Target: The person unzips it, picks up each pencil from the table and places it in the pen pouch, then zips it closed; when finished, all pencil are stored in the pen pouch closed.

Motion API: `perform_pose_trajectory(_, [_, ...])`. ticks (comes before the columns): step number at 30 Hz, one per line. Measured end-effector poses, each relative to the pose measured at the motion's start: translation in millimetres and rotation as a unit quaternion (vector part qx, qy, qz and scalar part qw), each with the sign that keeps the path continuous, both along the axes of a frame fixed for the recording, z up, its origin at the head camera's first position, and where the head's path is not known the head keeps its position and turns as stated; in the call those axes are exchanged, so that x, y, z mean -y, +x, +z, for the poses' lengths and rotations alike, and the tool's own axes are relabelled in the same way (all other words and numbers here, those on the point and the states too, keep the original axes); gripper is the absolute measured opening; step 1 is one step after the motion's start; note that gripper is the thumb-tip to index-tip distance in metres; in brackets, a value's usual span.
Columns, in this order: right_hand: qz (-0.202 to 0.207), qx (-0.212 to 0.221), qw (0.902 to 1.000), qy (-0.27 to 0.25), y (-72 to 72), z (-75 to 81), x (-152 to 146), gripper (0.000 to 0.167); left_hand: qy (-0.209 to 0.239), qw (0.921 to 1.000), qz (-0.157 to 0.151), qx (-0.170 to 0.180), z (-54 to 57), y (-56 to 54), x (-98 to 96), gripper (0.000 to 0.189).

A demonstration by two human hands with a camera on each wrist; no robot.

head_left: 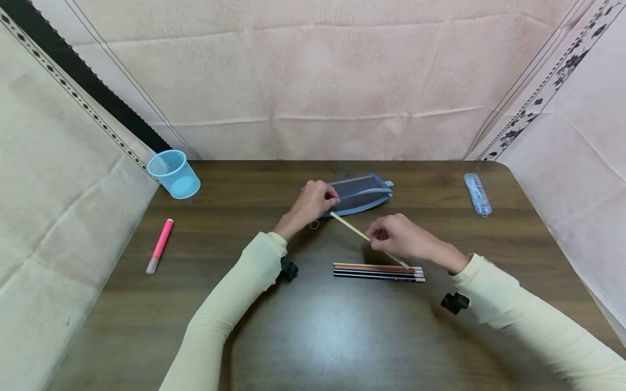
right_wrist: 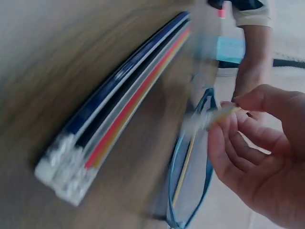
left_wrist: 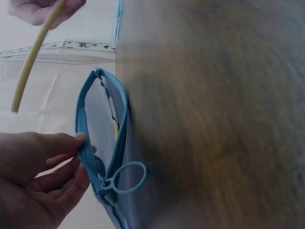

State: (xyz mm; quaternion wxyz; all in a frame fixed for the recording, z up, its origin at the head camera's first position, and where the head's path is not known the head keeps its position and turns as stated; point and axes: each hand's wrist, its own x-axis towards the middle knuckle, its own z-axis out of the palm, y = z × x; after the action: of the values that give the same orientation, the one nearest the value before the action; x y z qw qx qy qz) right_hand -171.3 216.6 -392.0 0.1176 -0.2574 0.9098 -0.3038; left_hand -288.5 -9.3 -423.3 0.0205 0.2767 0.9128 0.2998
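Observation:
My left hand (head_left: pixel 315 201) pinches the zipped edge of a blue mesh pencil case (head_left: pixel 362 202) at the back of the table. Its mouth gapes in the left wrist view, where a ring pull (left_wrist: pixel 125 192) hangs at the near end and a yellow pencil (left_wrist: pixel 116 130) shows inside. Between thumb and fingers, my right hand (head_left: pixel 401 236) holds another yellow pencil (head_left: pixel 349 225), slanted, one end close to the case's mouth. Below that hand lies a row of several pencils (head_left: pixel 379 274), dark, red and yellow, side by side; their pale ends (right_wrist: pixel 62 167) point right in the head view.
A light blue cup (head_left: pixel 178 176) stands at the back left corner. Nearer on that side lies a pink marker (head_left: pixel 162 241) with a pale end. At the back right is a small flat light-blue item (head_left: pixel 477 194), its kind unclear. Cloth curtains (head_left: pixel 318 81) surround the table.

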Motion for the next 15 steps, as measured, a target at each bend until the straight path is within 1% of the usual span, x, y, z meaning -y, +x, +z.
perform_pose_trajectory(1, [-0.007,0.037,0.999,-0.023,-0.3,0.2,-0.2,0.013,0.001,1.0,0.002,0.002,0.0,0.0,-0.1,0.014])
perform_pose_trajectory(2, [-0.015,0.083,0.9953,-0.048,-0.4,0.1,-0.1,0.016,0.003,1.0,0.004,0.003,0.2,0.2,-0.1,0.014])
perform_pose_trajectory(3, [-0.023,0.127,0.989,-0.072,-0.6,-0.7,0.2,0.019,0.004,1.0,0.005,0.005,0.1,0.6,-0.1,0.014])
perform_pose_trajectory(4, [-0.029,0.172,0.98,-0.096,-0.7,-2.3,0.5,0.022,0.006,0.9999,0.008,0.008,0.1,1.1,0.0,0.014])
perform_pose_trajectory(5, [-0.039,0.22,0.9666,-0.124,-0.7,-4.0,1.1,0.025,0.007,0.9999,0.01,0.009,0.0,1.6,0.0,0.014])
perform_pose_trajectory(6, [-0.051,0.27,0.949,-0.155,-1.0,-6.4,1.8,0.028,0.007,0.9999,0.012,0.01,-0.2,2.1,0.0,0.014])
perform_pose_trajectory(7, [-0.065,0.313,0.9291,-0.186,-1.8,-9.1,2.5,0.031,0.007,0.9998,0.013,0.011,-0.4,2.5,0.0,0.014])
perform_pose_trajectory(8, [-0.082,0.352,0.907,-0.217,-2.9,-12.0,3.1,0.033,0.007,0.9998,0.014,0.01,-0.4,3.0,-0.1,0.014])
perform_pose_trajectory(9, [-0.094,0.38,0.8862,-0.247,-4.6,-14.6,3.2,0.034,0.008,0.9998,0.013,0.009,-0.6,3.2,-0.3,0.014])
perform_pose_trajectory(10, [-0.112,0.408,0.862,-0.279,-6.7,-17.3,3.5,0.034,0.008,0.9999,0.013,0.008,-0.8,3.3,-0.4,0.014])
perform_pose_trajectory(11, [-0.129,0.431,0.8381,-0.308,-9.5,-19.9,3.7,0.032,0.008,0.9999,0.012,0.007,-0.9,3.4,-0.6,0.014])
perform_pose_trajectory(12, [-0.144,0.447,0.8172,-0.334,-12.8,-22.2,4.1,0.03,0.008,0.9999,0.012,0.005,-1.1,3.4,-0.7,0.014])
perform_pose_trajectory(13, [-0.159,0.458,0.7988,-0.356,-16.4,-24.3,4.2,0.028,0.008,0.9999,0.012,0.003,-1.1,3.4,-1.0,0.014])
perform_pose_trajectory(14, [-0.174,0.464,0.7832,-0.375,-20.3,-26.1,4.5,0.026,0.009,0.9999,0.012,0.0,-1.1,3.4,-1.3,0.014])
perform_pose_trajectory(15, [-0.188,0.467,0.7703,-0.391,-24.2,-27.6,4.9,0.025,0.009,0.9999,0.012,-0.002,-1.1,3.5,-1.5,0.014])
